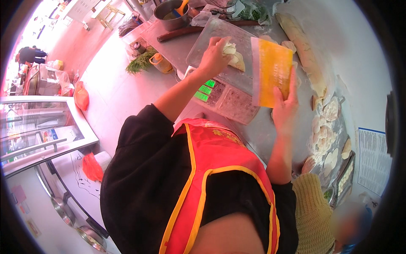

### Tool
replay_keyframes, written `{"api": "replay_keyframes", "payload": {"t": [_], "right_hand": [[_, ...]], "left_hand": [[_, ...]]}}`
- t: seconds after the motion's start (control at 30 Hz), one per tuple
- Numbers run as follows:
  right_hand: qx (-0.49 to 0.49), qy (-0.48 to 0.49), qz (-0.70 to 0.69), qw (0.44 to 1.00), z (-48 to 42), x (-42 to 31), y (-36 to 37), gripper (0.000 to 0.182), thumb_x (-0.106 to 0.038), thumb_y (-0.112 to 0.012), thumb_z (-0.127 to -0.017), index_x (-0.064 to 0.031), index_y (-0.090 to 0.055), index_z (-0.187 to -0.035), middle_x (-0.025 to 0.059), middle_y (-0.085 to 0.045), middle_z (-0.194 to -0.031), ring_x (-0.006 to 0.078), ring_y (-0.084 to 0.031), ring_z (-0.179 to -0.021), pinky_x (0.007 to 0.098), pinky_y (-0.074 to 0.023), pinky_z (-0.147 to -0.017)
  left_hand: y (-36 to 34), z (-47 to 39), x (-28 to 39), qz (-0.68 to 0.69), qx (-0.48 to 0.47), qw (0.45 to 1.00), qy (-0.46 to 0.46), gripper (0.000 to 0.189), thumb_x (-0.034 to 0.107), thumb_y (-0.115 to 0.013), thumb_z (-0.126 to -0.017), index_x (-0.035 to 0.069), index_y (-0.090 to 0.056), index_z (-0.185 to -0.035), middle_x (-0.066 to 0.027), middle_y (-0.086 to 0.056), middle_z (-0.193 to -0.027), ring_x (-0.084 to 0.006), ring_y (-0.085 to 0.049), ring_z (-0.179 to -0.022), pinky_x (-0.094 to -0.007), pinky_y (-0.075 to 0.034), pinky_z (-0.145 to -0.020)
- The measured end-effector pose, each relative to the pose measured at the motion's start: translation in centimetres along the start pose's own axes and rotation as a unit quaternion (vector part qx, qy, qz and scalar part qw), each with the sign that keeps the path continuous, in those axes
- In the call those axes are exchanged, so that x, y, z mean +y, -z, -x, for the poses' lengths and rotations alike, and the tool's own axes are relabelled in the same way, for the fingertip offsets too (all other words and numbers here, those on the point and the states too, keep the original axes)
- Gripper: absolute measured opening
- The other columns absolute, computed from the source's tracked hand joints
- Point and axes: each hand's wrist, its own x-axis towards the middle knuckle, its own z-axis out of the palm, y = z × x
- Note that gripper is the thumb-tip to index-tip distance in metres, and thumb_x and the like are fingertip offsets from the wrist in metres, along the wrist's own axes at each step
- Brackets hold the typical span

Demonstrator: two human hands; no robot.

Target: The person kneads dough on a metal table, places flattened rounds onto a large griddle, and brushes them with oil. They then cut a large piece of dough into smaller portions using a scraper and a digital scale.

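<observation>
My left hand [215, 57] grips a cluster of pale folded dough pieces [234, 56], which look like wrappers, over the clear plastic tray [203, 38] on the scale. In my right hand [285, 104] is a yellow flat packet [275, 74] with a whitish edge, held upright just right of the tray. The digital scale [239, 104] has a lit green display and a floury body. Part of the tray is hidden behind my left hand and the packet.
A long dough roll [303, 50] lies along the table's far side. Floured dough rounds [323, 136] spread at the right, near a co-worker in a knitted yellow top [312, 209]. A pot [171, 16] with an orange-handled utensil and a dark rolling pin [180, 33] stand beyond the tray.
</observation>
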Motion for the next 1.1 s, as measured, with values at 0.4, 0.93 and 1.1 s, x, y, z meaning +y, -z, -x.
{"api": "replay_keyframes", "payload": {"t": [0.4,0.93,1.1], "right_hand": [[-0.074,0.151,0.091,0.982,0.2,-0.4,-5.6,0.064,0.003,-0.049,-0.086,-0.0086,-0.027,-0.145,0.0223,-0.055,-0.125,0.0394,-0.056,-0.110,0.0408,-0.0490,-0.087],[-0.202,0.149,0.281,0.926,-4.0,-0.8,-9.4,0.068,0.004,-0.049,-0.081,-0.0150,-0.032,-0.144,0.0239,-0.063,-0.090,0.0406,-0.062,-0.084,0.0491,-0.0499,-0.070],[-0.164,0.184,0.189,0.951,-4.3,0.4,-7.1,0.066,0.001,-0.048,-0.084,-0.0181,-0.032,-0.145,0.0228,-0.063,-0.100,0.0333,-0.063,-0.078,0.0413,-0.0509,-0.069]], "left_hand": [[-0.7,1.6,-2.8,0.080,-0.003,0.987,0.137,0.045,0.024,-0.070,-0.075,0.000,-0.061,-0.111,-0.0230,-0.056,-0.110,-0.0364,-0.056,-0.101,-0.0408,-0.046,-0.089],[1.4,0.4,-0.1,0.040,-0.116,0.964,0.235,0.036,0.024,-0.071,-0.072,0.001,-0.062,-0.098,-0.0135,-0.067,-0.083,-0.0280,-0.065,-0.080,-0.0371,-0.051,-0.070],[9.0,2.8,1.4,0.253,-0.117,0.946,0.166,0.029,0.022,-0.063,-0.085,0.003,-0.059,-0.107,-0.0033,-0.062,-0.085,-0.0096,-0.058,-0.075,-0.0248,-0.047,-0.059]]}}
